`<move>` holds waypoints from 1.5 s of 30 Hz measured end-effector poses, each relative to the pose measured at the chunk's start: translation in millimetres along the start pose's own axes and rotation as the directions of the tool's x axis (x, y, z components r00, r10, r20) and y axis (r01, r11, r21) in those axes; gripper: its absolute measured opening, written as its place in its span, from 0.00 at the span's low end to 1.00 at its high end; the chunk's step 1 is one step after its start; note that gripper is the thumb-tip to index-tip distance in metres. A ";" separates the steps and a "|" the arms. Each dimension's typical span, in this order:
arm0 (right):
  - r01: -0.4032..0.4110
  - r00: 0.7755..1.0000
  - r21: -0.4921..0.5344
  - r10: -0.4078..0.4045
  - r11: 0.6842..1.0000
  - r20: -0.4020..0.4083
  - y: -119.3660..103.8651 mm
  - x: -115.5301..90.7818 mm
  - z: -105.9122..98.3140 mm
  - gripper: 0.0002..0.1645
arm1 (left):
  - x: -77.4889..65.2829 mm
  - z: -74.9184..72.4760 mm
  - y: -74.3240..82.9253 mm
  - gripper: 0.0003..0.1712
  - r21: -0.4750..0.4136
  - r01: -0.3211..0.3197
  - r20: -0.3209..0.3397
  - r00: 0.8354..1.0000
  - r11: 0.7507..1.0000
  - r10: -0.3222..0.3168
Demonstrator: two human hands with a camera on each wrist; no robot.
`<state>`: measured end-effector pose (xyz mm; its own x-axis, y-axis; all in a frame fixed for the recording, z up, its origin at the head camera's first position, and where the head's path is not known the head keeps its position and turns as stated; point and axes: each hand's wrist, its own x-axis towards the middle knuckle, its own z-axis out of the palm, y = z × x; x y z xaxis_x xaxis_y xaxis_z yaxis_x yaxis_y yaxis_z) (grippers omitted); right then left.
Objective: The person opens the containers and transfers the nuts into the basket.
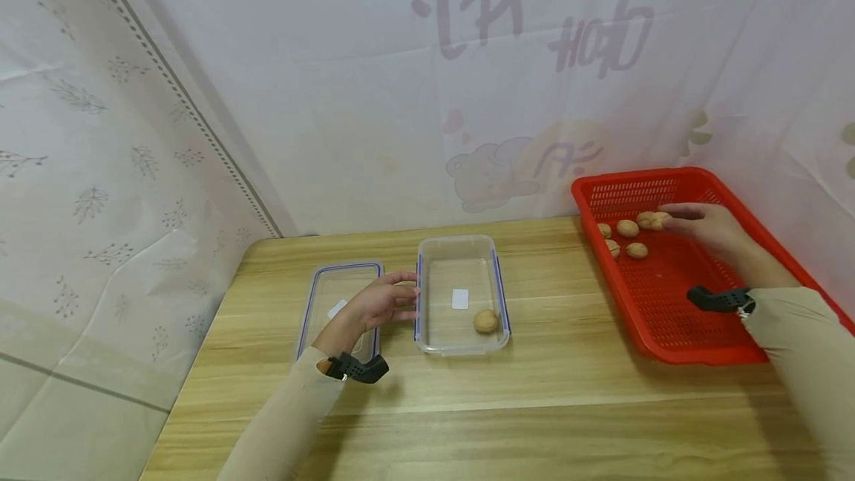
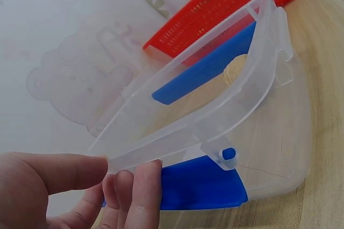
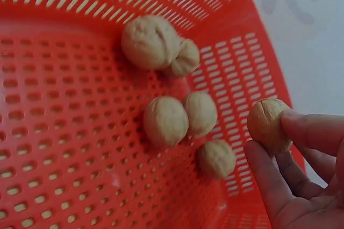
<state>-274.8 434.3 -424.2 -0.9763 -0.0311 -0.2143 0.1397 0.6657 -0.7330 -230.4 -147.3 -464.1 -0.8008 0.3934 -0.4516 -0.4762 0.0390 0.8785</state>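
Between the thumb and fingers of my right hand [image 1: 715,232], I pinch a walnut [image 3: 267,125] over the red basket [image 1: 641,329]. Several other walnuts [image 3: 165,121] lie on the basket's slotted floor, mostly towards one side. My left hand [image 1: 384,299] holds the left side of a clear plastic food container [image 1: 437,336]. In the left wrist view the thumb [image 2: 80,172] is at its rim and the fingers lie along the blue latch [image 2: 204,183]. Inside the container, near its front right corner, sits one walnut [image 1: 485,321].
A clear lid [image 1: 344,273] with a blue seal lies on the wooden table [image 1: 467,421], left of the container and partly under my left forearm. Behind the table hangs a pale printed cloth [image 1: 361,95], and another patterned cloth [image 1: 87,139] covers the left side.
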 end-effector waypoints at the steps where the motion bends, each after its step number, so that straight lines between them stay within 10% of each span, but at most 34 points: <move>1: -0.010 1.000 -0.011 0.010 1.000 -0.002 2.9 0.8 0.2 0.46 | -0.1 0.0 0.0 0.28 0.000 0.000 0.000 1.000 1.000 0.000; 14: -0.118 0.991 -0.013 0.118 0.993 0.066 21.0 3.9 0.5 0.50 | 0.7 -0.7 -0.7 0.27 0.008 -0.007 -0.002 1.000 1.000 0.007; 45: -0.031 0.995 -0.151 0.045 0.988 0.091 31.2 11.0 7.7 0.29 | 3.6 -3.1 -2.5 0.27 -0.004 -0.015 0.024 1.000 1.000 0.015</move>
<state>-280.0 449.1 -454.4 -0.9499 -0.0687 -0.3048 0.1431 0.7716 -0.6199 -233.2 -148.8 -468.3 -0.7988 0.4158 -0.4347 -0.4660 0.0294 0.8843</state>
